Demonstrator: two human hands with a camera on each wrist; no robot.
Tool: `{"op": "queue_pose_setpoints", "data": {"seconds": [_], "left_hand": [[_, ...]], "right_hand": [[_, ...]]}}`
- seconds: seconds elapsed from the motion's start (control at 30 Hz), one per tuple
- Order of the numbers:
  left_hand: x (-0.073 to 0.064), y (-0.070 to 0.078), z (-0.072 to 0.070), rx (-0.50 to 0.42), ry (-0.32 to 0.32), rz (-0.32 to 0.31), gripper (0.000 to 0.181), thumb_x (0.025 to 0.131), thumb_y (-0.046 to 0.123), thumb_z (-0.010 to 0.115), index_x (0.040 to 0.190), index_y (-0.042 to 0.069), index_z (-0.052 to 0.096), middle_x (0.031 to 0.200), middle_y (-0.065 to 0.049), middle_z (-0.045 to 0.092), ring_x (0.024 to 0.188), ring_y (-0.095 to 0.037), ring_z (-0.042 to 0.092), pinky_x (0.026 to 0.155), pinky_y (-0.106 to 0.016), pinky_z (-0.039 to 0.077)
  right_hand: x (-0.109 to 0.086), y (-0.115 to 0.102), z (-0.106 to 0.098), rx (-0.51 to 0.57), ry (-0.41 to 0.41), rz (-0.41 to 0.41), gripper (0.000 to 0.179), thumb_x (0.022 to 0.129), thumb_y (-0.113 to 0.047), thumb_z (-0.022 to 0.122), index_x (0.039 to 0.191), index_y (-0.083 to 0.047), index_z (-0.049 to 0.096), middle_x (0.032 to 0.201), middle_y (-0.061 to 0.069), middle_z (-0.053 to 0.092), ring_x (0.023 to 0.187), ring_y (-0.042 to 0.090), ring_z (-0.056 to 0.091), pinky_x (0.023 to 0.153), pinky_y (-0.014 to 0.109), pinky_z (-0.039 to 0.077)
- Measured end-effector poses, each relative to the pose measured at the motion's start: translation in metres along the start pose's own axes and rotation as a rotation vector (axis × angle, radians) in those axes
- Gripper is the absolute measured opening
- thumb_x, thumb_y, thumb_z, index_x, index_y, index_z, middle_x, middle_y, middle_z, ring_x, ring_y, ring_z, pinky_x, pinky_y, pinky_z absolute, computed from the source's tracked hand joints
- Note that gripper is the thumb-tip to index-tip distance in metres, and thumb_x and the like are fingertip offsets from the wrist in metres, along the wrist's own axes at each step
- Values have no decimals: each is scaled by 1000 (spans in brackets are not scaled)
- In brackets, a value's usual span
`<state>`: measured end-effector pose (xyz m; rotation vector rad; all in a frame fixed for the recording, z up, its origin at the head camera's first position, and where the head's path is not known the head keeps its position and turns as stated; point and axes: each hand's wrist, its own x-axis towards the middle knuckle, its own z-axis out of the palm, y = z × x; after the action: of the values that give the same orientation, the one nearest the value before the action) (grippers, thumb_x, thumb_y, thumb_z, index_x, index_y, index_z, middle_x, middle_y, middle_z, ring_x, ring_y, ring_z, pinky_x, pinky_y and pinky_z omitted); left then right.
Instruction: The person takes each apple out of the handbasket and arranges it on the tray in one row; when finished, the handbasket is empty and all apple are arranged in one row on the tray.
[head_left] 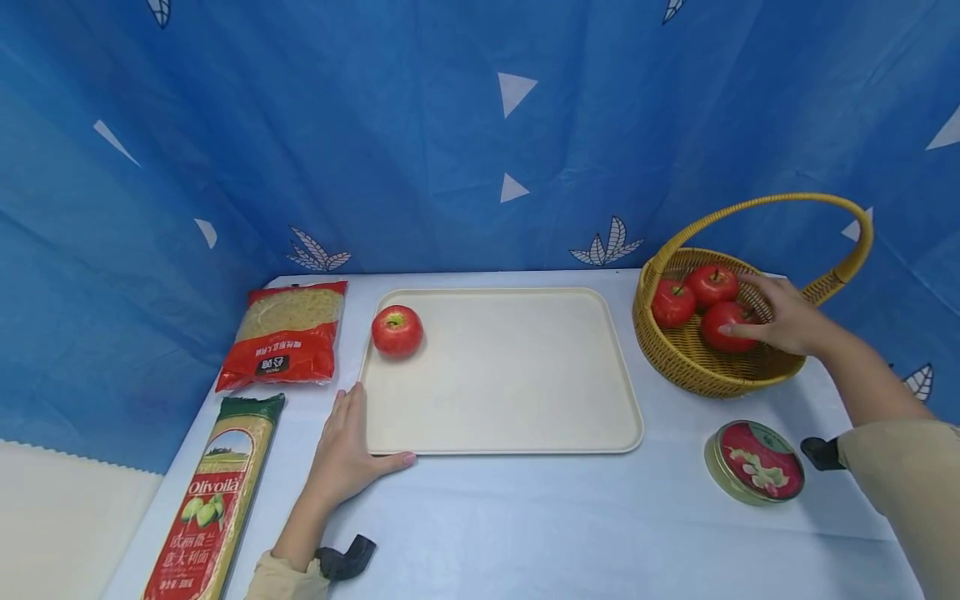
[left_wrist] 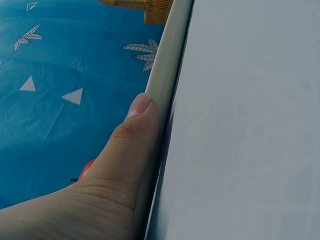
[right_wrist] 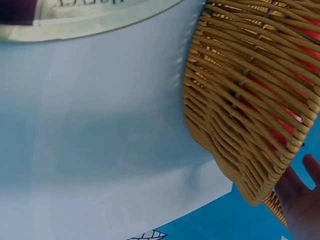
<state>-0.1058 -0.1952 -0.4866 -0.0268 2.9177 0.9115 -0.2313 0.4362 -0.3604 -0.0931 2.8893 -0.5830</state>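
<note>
The right hand (head_left: 783,317) is hovering inside the wicker basket (head_left: 693,375), thumb and fingers standing wide about the front apple (head_left: 714,318); whether they are pressing on it, I'm not able to tell. With 3 apples crowding together there, a weak pinch on smooth skin could be letting it roll against the left apple (head_left: 672,303) or the back apple (head_left: 709,285), and a forearm catching the tall handle (head_left: 780,198) could be tipping everything. The left hand (head_left: 345,458) is resting spread at the tray (head_left: 517,375)'s near left corner, gripping nothing I'm seeing; a bump there could be rolling the tray apple (head_left: 397,332). Being round, the front apple is showing no clear long axis; its stem is seemingly leaning rightward. The tray's long axis is running left to right.
</note>
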Motion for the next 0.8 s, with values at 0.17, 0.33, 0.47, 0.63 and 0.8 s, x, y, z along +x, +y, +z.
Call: {"op": "queue_pose_setpoints", "data": {"seconds": [0.17, 0.33, 0.47, 0.63, 0.8], "left_hand": [[-1, 1, -1, -5, -8, -7, 144, 59, 74, 80, 160, 10, 0, 167, -18, 8, 155, -38, 2, 119, -66, 17], [-1, 2, -1, -6, -5, -4, 144, 59, 74, 80, 160, 10, 1, 167, -18, 8, 154, -39, 2, 119, -66, 17], [-1, 2, -1, 1, 0, -1, 144, 59, 74, 80, 160, 10, 1, 167, -18, 9, 154, -38, 3, 119, -66, 18], [-1, 2, -1, 0, 2, 1, 143, 59, 74, 80, 160, 10, 2, 167, -18, 9, 154, -39, 3, 119, -66, 19], [-1, 1, -1, 1, 3, 3, 143, 59, 74, 80, 160, 9, 2, 167, -18, 9, 154, -39, 3, 119, -66, 18]], "right_hand": [[3, 5, 3, 1, -29, 35, 115, 81, -52, 77, 158, -2, 7, 150, 42, 5, 136, 62, 12, 99, 80, 26], [5, 9, 6, -1, -51, 68, 119, 80, -56, 77, 158, -3, 5, 149, 44, 3, 134, 65, 11, 99, 80, 27], [6, 10, 9, 1, -66, 73, 119, 79, -56, 77, 158, -3, 5, 148, 44, 3, 131, 65, 14, 98, 80, 29], [7, 11, 13, 13, -89, 80, 115, 81, -54, 76, 157, -2, 7, 147, 43, 4, 129, 64, 15, 97, 78, 35], [8, 14, 16, 1, -110, 65, 112, 81, -55, 75, 155, 1, 13, 146, 42, 9, 126, 62, 18, 95, 75, 39]]}}
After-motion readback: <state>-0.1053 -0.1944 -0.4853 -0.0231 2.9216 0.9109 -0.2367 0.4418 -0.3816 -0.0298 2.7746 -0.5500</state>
